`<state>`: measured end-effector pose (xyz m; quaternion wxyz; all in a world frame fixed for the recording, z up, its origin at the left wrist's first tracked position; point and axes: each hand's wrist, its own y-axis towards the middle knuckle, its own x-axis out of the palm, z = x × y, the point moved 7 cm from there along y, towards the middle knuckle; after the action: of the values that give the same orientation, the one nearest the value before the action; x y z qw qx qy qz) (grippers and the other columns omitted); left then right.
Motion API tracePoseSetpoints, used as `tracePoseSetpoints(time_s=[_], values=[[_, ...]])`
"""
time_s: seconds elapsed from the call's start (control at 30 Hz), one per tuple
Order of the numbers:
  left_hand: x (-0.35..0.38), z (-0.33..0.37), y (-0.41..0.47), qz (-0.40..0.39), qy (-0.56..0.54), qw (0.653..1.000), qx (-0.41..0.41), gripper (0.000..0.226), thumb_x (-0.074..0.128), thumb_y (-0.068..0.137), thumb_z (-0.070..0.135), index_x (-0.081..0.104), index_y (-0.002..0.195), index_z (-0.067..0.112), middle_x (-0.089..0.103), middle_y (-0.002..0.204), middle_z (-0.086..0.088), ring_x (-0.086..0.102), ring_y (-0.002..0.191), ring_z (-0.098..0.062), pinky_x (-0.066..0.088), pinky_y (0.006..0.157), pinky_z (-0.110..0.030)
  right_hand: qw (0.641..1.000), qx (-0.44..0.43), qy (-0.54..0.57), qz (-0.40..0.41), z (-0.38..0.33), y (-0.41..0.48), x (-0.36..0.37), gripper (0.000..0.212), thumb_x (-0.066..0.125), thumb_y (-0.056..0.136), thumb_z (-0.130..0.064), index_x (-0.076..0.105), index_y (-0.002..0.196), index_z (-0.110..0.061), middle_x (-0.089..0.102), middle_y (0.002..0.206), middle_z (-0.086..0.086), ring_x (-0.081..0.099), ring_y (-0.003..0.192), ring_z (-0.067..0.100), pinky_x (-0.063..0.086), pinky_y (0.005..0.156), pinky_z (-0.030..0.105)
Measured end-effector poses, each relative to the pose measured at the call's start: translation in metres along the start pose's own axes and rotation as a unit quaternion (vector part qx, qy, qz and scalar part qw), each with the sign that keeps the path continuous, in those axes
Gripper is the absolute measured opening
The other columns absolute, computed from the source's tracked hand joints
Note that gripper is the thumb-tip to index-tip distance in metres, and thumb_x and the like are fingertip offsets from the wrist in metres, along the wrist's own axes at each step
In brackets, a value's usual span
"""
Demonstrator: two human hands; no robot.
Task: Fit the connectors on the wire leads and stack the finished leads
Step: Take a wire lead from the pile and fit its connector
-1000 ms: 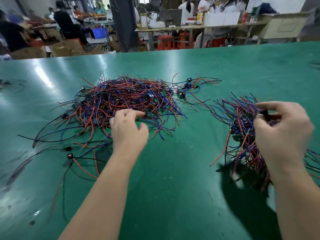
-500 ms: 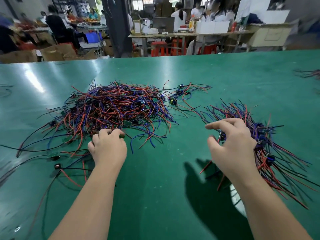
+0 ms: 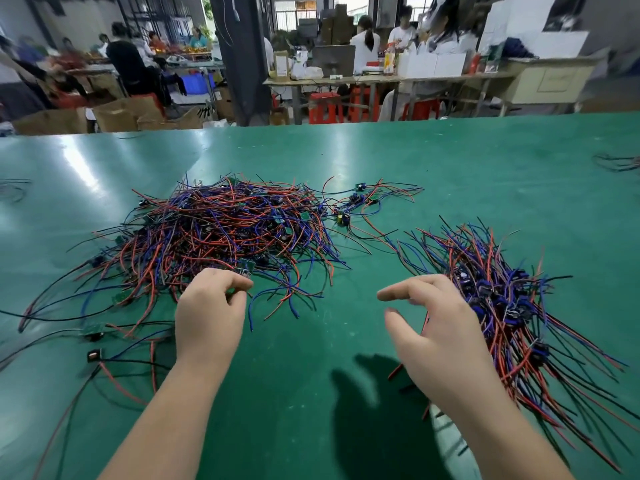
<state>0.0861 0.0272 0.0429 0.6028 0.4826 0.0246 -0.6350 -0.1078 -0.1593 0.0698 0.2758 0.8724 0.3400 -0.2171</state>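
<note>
A big tangled pile of red, blue and black wire leads (image 3: pixel 225 230) with small green boards lies on the green table (image 3: pixel 485 168), left of centre. To the right is a more orderly stack of leads (image 3: pixel 502 292) with dark connectors. My left hand (image 3: pixel 207 317) sits at the pile's near edge, its fingers curled and pinching a lead with a bit of green board showing between them. My right hand (image 3: pixel 440 327) hovers just left of the stack, fingers spread and holding nothing.
Loose leads with small black parts (image 3: pixel 93 355) trail off near my left forearm. A few leads with blue parts (image 3: pixel 349 209) lie behind the gap between the heaps. More wires (image 3: pixel 616 162) sit at the far right. Beyond the table's far edge are people at workbenches and red stools.
My right hand has let go of the stack, moved left off it and spread its fingers. My left hand has drawn back to the pile's near edge and pinched its fingers together.
</note>
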Motion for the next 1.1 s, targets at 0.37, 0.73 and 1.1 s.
tracePoseSetpoints(time_s=[0.37,0.73,1.1], values=[[0.0,0.032,-0.012,0.052,-0.149,0.985,0.071,0.034,0.072,0.08,0.002,0.065,0.113,0.007,0.062,0.082,0.003,0.059,0.076,-0.006,0.05,0.076,-0.02,0.978,0.03,0.122,-0.169,-0.004,-0.01,0.035,0.017,0.064,0.085,-0.015,0.071,0.078,-0.028,0.07,0.07,-0.008,0.06,0.06,0.006,0.044,0.056,0.014],[0.012,0.068,-0.031,-0.015,-0.388,0.92,0.055,0.018,0.064,0.086,0.009,0.069,0.094,0.024,0.068,0.09,0.002,0.069,0.084,-0.017,0.054,0.075,-0.027,0.926,0.15,0.293,-0.185,0.001,-0.009,0.047,0.026,0.048,0.096,-0.01,0.067,0.103,-0.026,0.075,0.09,-0.008,0.07,0.083,0.007,0.047,0.064,0.013],[0.011,0.101,-0.043,-0.108,-0.398,0.896,0.166,0.026,0.062,0.08,-0.005,0.07,0.091,0.017,0.063,0.086,0.007,0.063,0.081,-0.013,0.048,0.074,-0.02,0.859,0.198,0.458,-0.118,0.008,-0.003,0.045,0.032,0.07,0.057,-0.035,0.076,0.084,-0.02,0.073,0.085,0.0,0.067,0.079,0.01,0.046,0.058,0.019]])
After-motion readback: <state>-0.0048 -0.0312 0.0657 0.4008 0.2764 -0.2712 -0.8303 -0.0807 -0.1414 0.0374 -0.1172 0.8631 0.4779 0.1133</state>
